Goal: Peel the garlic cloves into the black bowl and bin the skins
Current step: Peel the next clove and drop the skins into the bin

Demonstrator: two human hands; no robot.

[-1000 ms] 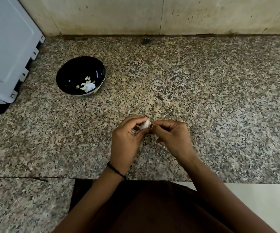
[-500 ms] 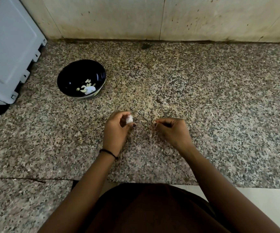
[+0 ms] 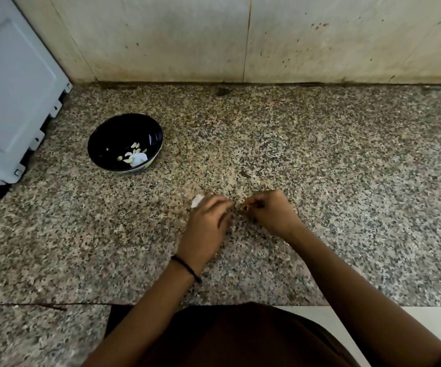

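Granite counter (image 3: pixel 320 168) bears the black bowl (image 3: pixel 103 139) of peeled cloves (image 3: pixel 135 152) near a grey appliance (image 3: pixel 10 88), while nearer, the left hand (image 3: pixel 208 223) pinches a white garlic clove (image 3: pixel 197 201), the right hand (image 3: pixel 269 211) curled closed just beside it.

This is a kitchen, and it looks like a home one. The work surface is a speckled granite countertop (image 3: pixel 320 144) that meets a pale tiled wall (image 3: pixel 161 35). The wall carries small dark splashes and a dirty seam along its foot, as is usual where food is prepared. A black bowl (image 3: pixel 103 144) stands on the stone with peeled garlic cloves (image 3: pixel 134 152) inside it. At the left edge there is the grey-white casing of an appliance (image 3: pixel 10 96); which kind, I cannot tell. The left hand (image 3: pixel 206 223) holds a white garlic piece (image 3: pixel 197 201) just above the counter.
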